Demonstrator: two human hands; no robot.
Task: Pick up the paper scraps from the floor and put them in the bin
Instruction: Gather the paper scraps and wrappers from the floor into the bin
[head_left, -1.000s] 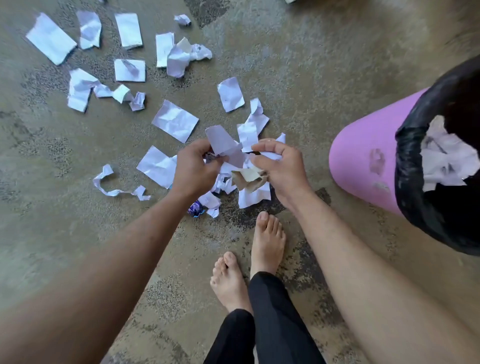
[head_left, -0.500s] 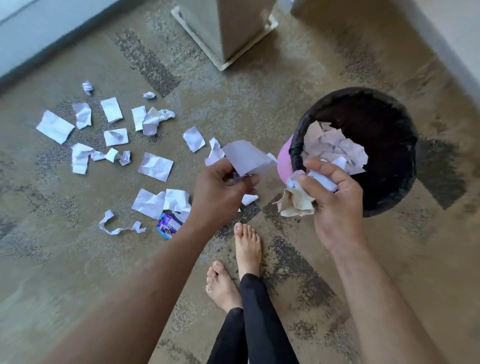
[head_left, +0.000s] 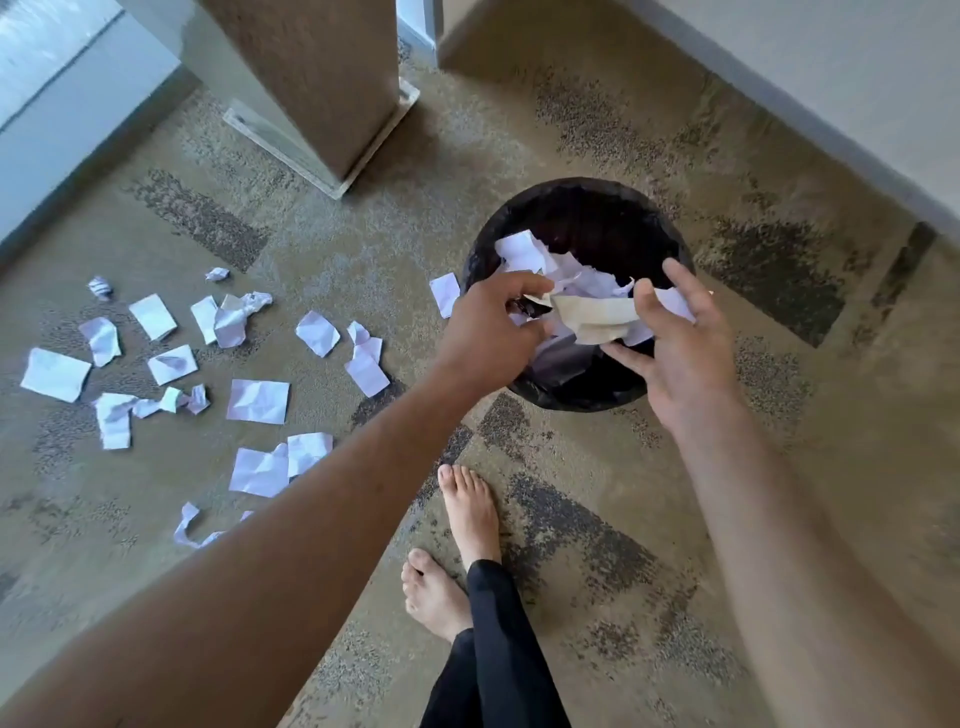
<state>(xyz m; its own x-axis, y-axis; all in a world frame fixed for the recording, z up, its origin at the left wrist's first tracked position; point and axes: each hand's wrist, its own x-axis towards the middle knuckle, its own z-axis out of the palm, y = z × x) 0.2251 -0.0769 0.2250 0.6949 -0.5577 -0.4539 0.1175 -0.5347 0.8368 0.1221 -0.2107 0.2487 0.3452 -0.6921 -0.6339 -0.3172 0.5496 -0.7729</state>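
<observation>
Above the mouth of the bin (head_left: 524, 387), the right hand (head_left: 675, 353) is spread, fingers straight and apart, its grip open; a cream scrap (head_left: 592, 314) lies against its thumb, and whether it rests there or is dropping free is hard to tell. Just left of it, the left hand (head_left: 491, 332) has its fingers loosely curled over the rim; its fingertips seem to touch the same scrap's end, but what, if anything, they pinch is hidden by the knuckles. Beneath both hands, white paper scraps (head_left: 524, 252) lie heaped in the black-lined bin, whose near wall the hands partly cover. Well left of the grip, more scraps (head_left: 258, 401) litter the floor (head_left: 597, 519); the left forearm cuts across several. Below, two bare feet (head_left: 470, 509) stand.
</observation>
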